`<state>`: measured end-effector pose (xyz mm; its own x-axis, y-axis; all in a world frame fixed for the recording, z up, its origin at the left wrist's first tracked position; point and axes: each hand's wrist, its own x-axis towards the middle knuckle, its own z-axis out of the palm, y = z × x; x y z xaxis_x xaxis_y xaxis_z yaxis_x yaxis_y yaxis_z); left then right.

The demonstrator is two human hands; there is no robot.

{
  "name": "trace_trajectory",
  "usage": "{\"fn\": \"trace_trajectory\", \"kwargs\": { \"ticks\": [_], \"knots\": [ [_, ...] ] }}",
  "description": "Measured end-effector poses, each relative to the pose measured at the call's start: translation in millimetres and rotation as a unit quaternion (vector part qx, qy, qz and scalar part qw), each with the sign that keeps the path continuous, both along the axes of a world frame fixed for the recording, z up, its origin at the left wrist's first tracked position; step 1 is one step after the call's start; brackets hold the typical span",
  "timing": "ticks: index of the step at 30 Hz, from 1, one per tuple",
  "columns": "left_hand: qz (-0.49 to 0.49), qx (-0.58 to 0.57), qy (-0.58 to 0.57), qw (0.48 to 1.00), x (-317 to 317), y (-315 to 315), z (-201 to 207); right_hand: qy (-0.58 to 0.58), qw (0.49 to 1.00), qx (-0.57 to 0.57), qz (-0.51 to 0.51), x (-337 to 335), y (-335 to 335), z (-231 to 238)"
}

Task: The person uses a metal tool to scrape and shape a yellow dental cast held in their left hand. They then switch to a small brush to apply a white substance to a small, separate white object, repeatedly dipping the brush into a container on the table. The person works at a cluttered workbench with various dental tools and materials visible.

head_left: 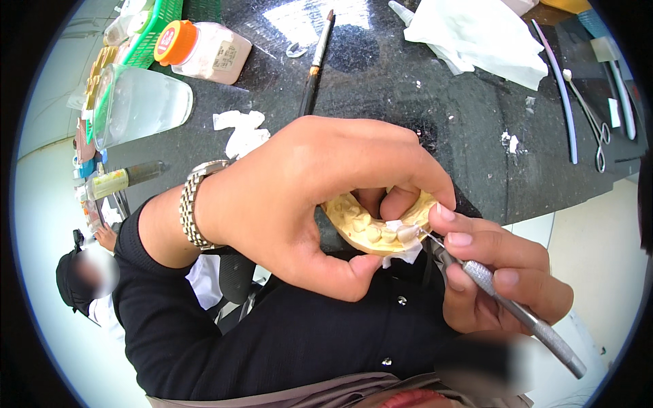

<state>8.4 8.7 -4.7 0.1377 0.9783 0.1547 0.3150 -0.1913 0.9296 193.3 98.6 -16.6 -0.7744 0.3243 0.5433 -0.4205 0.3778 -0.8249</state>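
Both busy: left hand [299,204] grips yellow dental cast [371,228] above the counter [435,109] edge, right hand [500,275] pinches metal carver [517,309] at a front tooth—I'd brace fingers, use light strokes.

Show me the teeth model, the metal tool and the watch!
teeth model [360,231], head view, on its yellow tooth row.
metal tool [524,316], head view, on its grey handle.
watch [192,204], head view, on its metal band.

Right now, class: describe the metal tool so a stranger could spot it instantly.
Start at the yellow dental cast gripped in the left hand. The right hand beside it holds a slim metal instrument, knurled grip, its fine tip touching a tooth, unlike the scissors lying on the dark table.
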Motion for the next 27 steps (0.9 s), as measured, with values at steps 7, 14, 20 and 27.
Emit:
{"fn": "trace_trajectory", "kwargs": {
  "ticks": [7, 14, 20, 27],
  "knots": [
    [-0.001, -0.002, -0.004, 1.000, -0.3, 0.9, -1.4, -0.004, 1.000, 0.000, -0.014, 0.3, -1.1, -1.4],
    [0.008, 0.004, -0.005, 1.000, 2.3, 1.8, -2.1, 0.000, 0.999, 0.010, -0.040, -0.4, -3.6, -2.2],
    [0.010, -0.004, -0.003, 1.000, 2.4, 2.9, -1.1, -0.003, 0.998, 0.033, -0.057, -0.4, -3.9, -1.9],
    [0.010, 0.000, 0.006, 1.000, 2.7, 4.2, 0.3, 0.001, 0.998, 0.028, -0.047, 0.3, -1.5, -1.6]
  ]
}}
